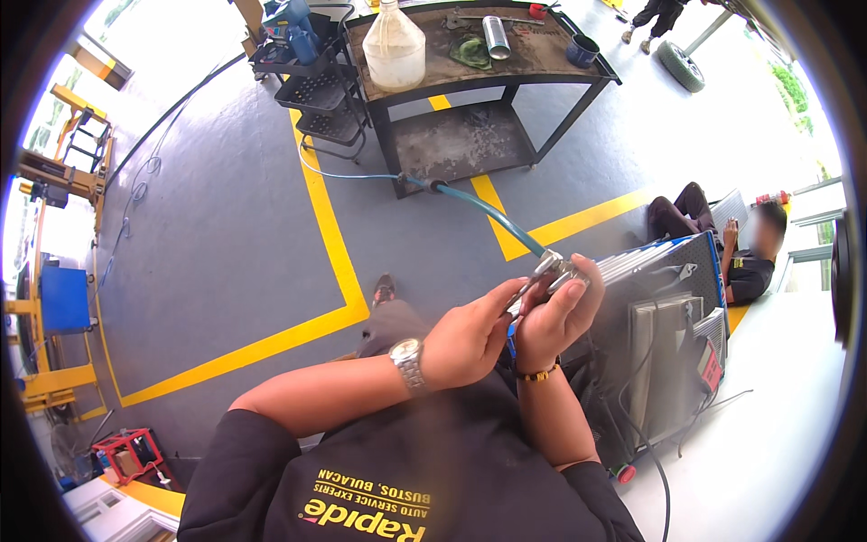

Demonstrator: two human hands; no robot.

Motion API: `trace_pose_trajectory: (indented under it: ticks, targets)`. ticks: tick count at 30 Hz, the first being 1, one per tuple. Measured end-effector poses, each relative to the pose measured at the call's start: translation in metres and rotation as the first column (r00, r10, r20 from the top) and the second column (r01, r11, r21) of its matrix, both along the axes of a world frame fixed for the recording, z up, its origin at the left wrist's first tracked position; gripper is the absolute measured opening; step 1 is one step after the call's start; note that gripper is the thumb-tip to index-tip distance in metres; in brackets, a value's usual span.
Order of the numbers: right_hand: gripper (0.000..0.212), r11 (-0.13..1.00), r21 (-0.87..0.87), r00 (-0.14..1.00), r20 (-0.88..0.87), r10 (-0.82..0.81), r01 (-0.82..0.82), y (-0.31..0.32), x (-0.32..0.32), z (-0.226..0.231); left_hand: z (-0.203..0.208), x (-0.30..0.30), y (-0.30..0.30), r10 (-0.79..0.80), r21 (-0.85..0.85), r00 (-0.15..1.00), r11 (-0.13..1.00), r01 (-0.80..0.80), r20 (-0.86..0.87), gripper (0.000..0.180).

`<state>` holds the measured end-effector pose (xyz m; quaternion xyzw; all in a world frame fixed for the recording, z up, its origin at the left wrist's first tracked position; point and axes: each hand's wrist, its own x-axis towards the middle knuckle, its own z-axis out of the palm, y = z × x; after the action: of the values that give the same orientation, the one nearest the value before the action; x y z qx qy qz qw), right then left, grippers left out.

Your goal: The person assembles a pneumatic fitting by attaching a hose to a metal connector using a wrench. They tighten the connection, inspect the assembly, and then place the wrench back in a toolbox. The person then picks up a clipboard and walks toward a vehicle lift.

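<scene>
In front of my chest both hands come together at the end of a teal hose (492, 212). My right hand (562, 316), with a beaded bracelet (539, 373) at its wrist, is closed round the silver metal hose fitting (564, 270). My left hand (465, 339), wearing a metal watch (408, 359), pinches a thin metal tool (531, 287) that reaches to the fitting; its exact kind is hidden by the fingers. From the fitting, the hose runs away to a dark coupling (435, 186), then on as a thinner light blue line (348, 176) toward the shelves.
A metal work table (433, 88) ahead carries a white jug (395, 50), a can (496, 38), a green rag (470, 51) and a dark cup (582, 51). Black tiered shelves (330, 126) adjoin it. Rightward, stacked panels (664, 339) stand close; a person (754, 253) sits beyond.
</scene>
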<state>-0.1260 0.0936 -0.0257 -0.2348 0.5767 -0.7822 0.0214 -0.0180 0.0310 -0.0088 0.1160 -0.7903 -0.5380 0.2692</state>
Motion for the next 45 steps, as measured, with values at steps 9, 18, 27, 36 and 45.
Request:
trace_pose_trajectory:
  ticks: [9,18,27,36,45]
  targets:
    - [0.045,0.998,0.041,0.982,-0.182,0.044,-0.037,-0.001,-0.02,0.004,0.035,0.031,-0.038,-0.138,0.015,0.959,0.99,0.139,0.249,0.018]
    - [0.044,0.979,0.146,0.787,-0.584,0.2,-0.14,0.006,-0.006,0.009,0.109,0.038,-0.08,-0.273,0.013,0.696,0.935,0.354,0.664,0.018]
    - [0.043,0.951,0.215,0.629,-0.713,0.309,-0.223,0.002,-0.006,0.016,0.148,0.032,-0.107,-0.335,0.026,0.467,0.833,0.553,0.818,0.026]
    - [0.043,0.897,0.34,0.528,-0.726,0.441,-0.281,0.003,0.002,0.02,0.163,0.025,-0.106,-0.293,0.063,0.269,0.775,0.629,0.918,0.027]
    - [0.046,0.927,0.277,0.514,-0.773,0.371,-0.252,0.013,-0.009,0.016,0.127,0.026,-0.1,-0.503,0.338,0.437,0.85,0.403,0.745,0.057]
